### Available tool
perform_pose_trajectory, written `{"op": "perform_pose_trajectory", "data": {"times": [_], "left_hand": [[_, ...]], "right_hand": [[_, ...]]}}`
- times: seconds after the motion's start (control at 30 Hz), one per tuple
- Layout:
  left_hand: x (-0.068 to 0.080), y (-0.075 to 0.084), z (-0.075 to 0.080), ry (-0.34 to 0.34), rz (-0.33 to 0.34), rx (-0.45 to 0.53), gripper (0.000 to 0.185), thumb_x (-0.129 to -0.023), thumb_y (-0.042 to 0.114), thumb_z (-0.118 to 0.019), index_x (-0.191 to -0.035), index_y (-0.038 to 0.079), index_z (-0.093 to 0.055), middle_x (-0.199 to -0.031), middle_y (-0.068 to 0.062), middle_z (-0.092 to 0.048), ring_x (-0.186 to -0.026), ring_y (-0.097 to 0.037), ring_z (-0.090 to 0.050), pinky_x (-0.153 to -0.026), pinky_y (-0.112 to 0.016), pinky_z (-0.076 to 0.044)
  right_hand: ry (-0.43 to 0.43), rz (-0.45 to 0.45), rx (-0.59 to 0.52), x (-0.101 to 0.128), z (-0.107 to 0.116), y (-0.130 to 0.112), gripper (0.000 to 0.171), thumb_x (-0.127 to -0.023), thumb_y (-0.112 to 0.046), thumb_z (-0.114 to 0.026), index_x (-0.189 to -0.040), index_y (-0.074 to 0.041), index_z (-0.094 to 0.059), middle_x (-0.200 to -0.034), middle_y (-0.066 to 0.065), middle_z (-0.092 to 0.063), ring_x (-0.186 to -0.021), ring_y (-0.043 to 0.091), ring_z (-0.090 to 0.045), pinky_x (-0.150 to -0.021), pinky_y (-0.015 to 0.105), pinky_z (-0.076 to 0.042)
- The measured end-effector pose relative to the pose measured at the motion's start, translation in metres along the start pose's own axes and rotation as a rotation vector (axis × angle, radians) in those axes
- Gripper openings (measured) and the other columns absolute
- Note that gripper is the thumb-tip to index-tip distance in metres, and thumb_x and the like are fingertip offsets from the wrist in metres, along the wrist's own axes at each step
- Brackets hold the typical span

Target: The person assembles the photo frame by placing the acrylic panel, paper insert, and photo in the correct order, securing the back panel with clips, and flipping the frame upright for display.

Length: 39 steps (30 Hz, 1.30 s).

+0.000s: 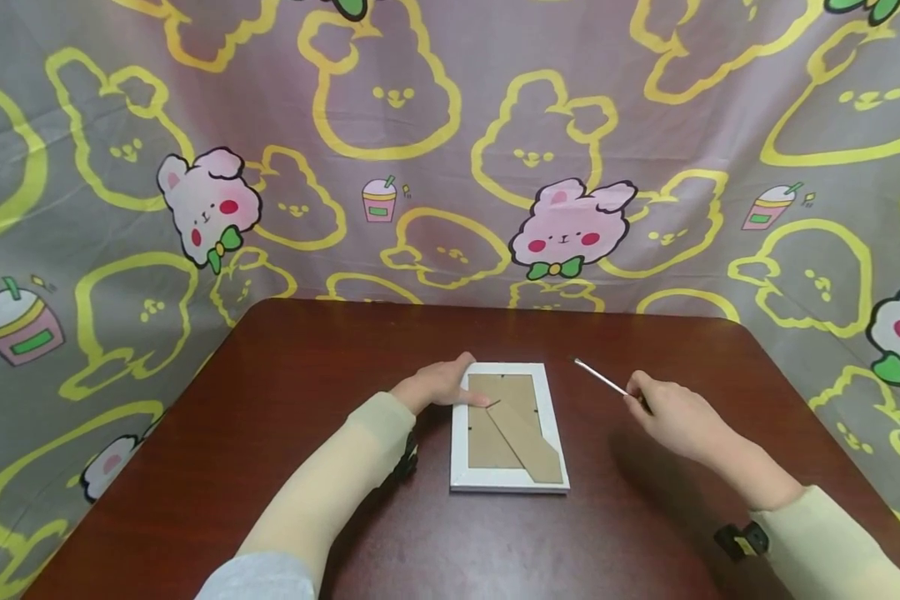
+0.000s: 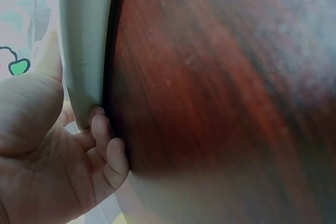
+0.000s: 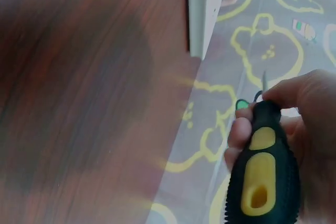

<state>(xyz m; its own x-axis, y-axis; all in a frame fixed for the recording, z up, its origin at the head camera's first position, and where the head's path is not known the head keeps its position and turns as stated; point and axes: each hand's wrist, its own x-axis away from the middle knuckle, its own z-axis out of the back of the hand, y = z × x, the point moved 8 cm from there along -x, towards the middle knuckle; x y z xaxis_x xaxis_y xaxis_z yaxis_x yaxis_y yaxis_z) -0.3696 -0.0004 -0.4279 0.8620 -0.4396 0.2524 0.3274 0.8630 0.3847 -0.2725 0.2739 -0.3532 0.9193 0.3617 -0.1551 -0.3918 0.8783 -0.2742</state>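
A white picture frame lies face down on the table, its brown backing board and angled brown stand flap showing. My left hand grips its far left corner. The thumb lies over the back, and in the left wrist view the fingers curl against the frame's edge. To the right of the frame, my right hand holds a screwdriver by its black and yellow handle. The thin metal shaft points toward the far left, apart from the frame.
The dark red-brown wooden table extends around the frame on every side. A grey-pink curtain printed with cartoon rabbits and yellow outlines hangs behind the table and along both sides.
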Motion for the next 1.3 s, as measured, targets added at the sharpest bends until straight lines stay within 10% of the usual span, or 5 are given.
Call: {"op": "perform_pose_trajectory", "data": {"times": [0.4, 1.3], "left_hand": [[-0.001, -0.003, -0.005, -0.018, 0.006, 0.011, 0.086, -0.082, 0.062, -0.067, -0.145, 0.014, -0.032, -0.136, -0.011, -0.053, -0.116, -0.026, -0.056, -0.093, -0.040, -0.044], [-0.005, -0.002, -0.001, -0.002, 0.010, -0.011, 0.086, -0.082, 0.063, -0.066, -0.144, 0.014, -0.033, -0.136, -0.011, -0.053, -0.118, -0.026, -0.055, -0.093, -0.040, -0.043]], "right_hand": [[-0.230, -0.203, -0.114, -0.011, -0.031, 0.049, 0.012, -0.098, -0.008, -0.051, -0.096, 0.003, -0.048, -0.062, 0.004, -0.048, -0.045, 0.016, -0.052, -0.047, 0.033, -0.043], [-0.330, -0.268, 0.084, -0.038, -0.055, 0.069, 0.015, -0.095, -0.007, -0.044, -0.084, 0.001, -0.051, -0.065, 0.007, -0.052, -0.044, 0.017, -0.054, -0.048, 0.035, -0.043]]}}
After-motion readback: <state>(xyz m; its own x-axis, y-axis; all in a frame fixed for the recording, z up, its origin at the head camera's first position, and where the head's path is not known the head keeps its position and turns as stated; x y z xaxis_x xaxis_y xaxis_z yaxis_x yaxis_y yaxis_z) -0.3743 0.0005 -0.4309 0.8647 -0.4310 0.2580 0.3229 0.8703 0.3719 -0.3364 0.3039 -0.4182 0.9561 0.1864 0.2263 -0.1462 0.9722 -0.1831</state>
